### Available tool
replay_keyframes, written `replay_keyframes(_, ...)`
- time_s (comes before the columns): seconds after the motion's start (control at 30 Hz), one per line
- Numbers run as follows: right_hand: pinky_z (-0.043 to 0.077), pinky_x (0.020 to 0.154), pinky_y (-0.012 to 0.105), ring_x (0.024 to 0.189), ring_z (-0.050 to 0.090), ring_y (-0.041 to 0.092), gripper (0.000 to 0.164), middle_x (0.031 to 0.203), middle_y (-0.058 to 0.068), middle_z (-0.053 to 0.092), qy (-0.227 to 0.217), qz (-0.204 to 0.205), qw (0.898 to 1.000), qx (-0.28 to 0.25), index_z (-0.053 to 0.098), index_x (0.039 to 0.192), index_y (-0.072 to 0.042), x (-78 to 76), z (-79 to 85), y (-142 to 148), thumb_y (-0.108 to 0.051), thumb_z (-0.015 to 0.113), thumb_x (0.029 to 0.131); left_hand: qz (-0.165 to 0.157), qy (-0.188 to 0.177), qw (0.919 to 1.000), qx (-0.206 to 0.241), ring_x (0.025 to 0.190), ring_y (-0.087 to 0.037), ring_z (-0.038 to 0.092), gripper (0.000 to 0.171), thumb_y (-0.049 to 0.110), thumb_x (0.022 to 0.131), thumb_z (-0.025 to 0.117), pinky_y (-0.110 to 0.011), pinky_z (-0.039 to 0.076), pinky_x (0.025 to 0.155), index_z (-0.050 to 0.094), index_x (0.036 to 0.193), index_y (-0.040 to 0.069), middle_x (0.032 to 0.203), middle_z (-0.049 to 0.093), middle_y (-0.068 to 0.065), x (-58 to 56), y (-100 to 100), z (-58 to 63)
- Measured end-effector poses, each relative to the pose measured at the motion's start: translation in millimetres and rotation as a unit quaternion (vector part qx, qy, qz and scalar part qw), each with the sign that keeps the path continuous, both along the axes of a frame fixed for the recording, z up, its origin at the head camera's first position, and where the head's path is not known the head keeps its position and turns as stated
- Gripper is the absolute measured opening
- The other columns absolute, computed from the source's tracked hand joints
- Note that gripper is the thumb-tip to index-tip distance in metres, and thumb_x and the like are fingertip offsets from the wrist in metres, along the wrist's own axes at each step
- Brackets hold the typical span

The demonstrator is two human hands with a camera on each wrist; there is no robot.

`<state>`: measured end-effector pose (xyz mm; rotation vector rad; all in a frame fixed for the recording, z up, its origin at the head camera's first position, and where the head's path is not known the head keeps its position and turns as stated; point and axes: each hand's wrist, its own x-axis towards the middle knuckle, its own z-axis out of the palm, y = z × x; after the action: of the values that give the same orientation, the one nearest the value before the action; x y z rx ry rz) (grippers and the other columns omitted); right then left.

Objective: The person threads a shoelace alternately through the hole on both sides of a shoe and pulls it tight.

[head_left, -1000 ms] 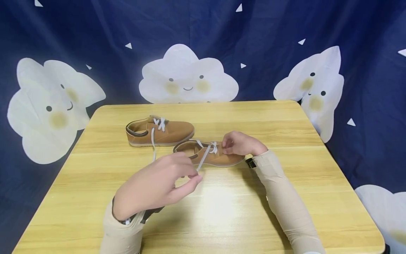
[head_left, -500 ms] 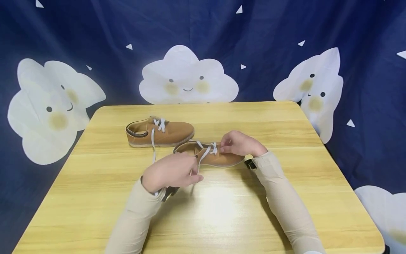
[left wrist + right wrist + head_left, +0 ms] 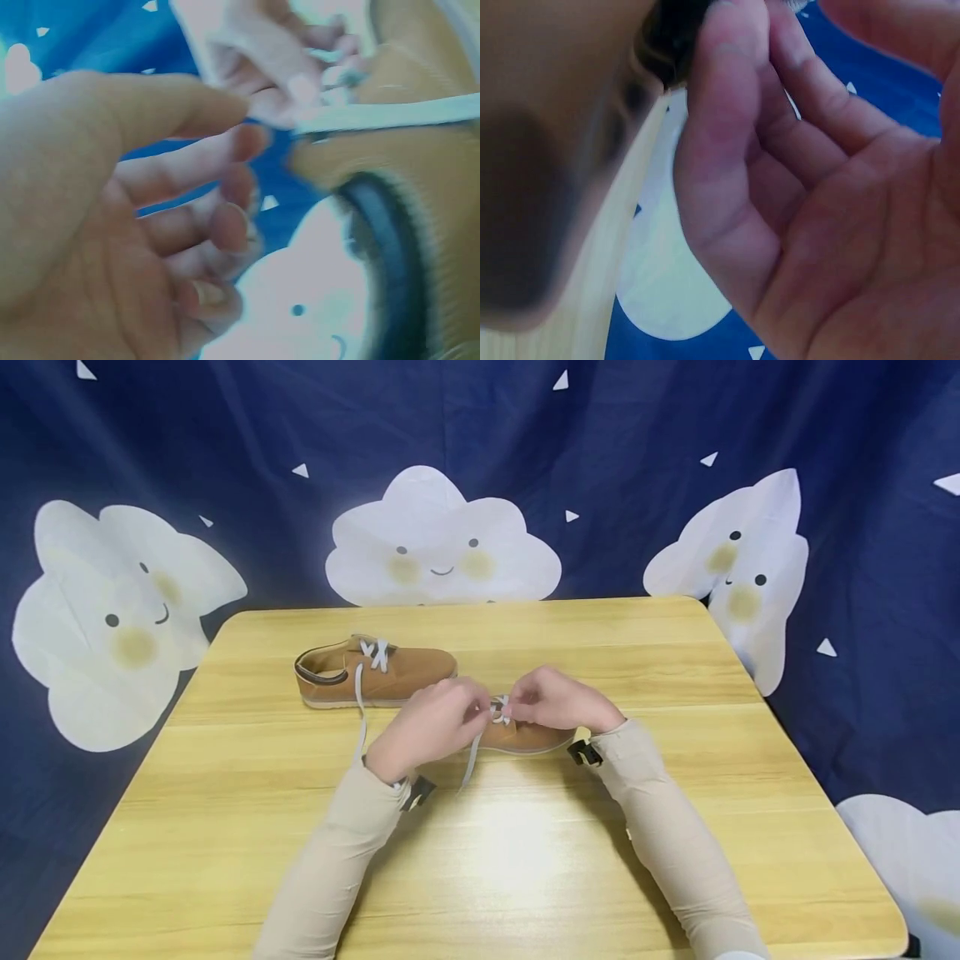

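A brown shoe (image 3: 517,739) with white laces lies on the table, its toe to the right. My right hand (image 3: 558,697) is at its eyelets, where the fingers appear to pinch the white shoelace (image 3: 397,116); the exact contact is partly hidden. Close by on the left, my left hand (image 3: 435,722) hovers over the shoe's opening and hides much of it. In the left wrist view a small gap shows between thumb and forefinger, with nothing held. One loose lace end (image 3: 472,760) hangs down the shoe's near side onto the table.
A matching brown shoe (image 3: 416,672) stands behind and to the left, its lace (image 3: 361,702) trailing toward the front. Both shoes are on a light wooden table (image 3: 637,877). A dark blue curtain (image 3: 600,427) with cloud prints surrounds the table's far side.
My left hand has let go of the lace end and moved up and right to the eyelets. The lace end has dropped onto the table. My right hand has shifted slightly left.
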<state>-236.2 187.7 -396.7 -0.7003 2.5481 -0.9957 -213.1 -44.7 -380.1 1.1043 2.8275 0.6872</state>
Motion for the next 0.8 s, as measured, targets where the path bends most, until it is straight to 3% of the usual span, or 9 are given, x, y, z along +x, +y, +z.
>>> replay_keyframes(0.1,0.044,0.06,0.024,0.064,0.056,0.012,0.016,0.079,0.007,0.075,0.002,-0.009,1.0,-0.006,0.076,0.087,-0.009,1.3,-0.3,-3.0,-0.011,0.065,0.099,0.003,0.025,0.9994,0.025,0.079,-0.012,0.056,0.011,0.019,0.099,0.063,-0.025,0.049,0.062,0.073,0.103,0.014,0.092,0.063,0.003,-5.4,5.0,-10.7)
replay_keyframes(0.23,0.044,0.062,0.026,0.065,0.055,0.013,0.019,0.078,0.006,0.074,0.014,-0.031,0.999,-0.005,0.075,0.083,-0.009,3.5,1.0,-7.0,-0.008,0.063,0.097,0.004,0.032,0.9985,0.044,0.09,-0.017,0.059,0.015,0.019,0.099,0.065,-0.027,0.053,0.071,0.072,0.109,0.011,0.102,0.063,-0.001,-10.5,7.5,-19.5)
replay_keyframes(0.5,0.047,0.065,0.028,0.07,0.056,0.015,0.017,0.082,0.004,0.071,0.031,-0.053,0.998,0.008,0.073,0.083,-0.01,4.7,4.2,-10.8,-0.01,0.063,0.097,-0.012,0.029,0.9989,0.034,0.109,-0.021,0.062,0.035,0.021,0.102,0.062,-0.035,0.058,0.092,0.066,0.132,0.004,0.129,0.064,-0.01,-15.8,8.1,-24.9)
replay_keyframes(0.8,0.049,0.065,0.027,0.068,0.058,0.014,0.016,0.081,0.006,0.074,0.028,-0.068,0.997,-0.002,0.073,0.083,-0.009,6.9,3.1,-13.3,-0.011,0.064,0.096,-0.035,0.018,0.9984,0.042,0.118,-0.023,0.064,0.033,0.017,0.103,0.058,-0.038,0.056,0.101,0.066,0.133,0.007,0.13,0.066,-0.007,-17.6,8.2,-26.3)
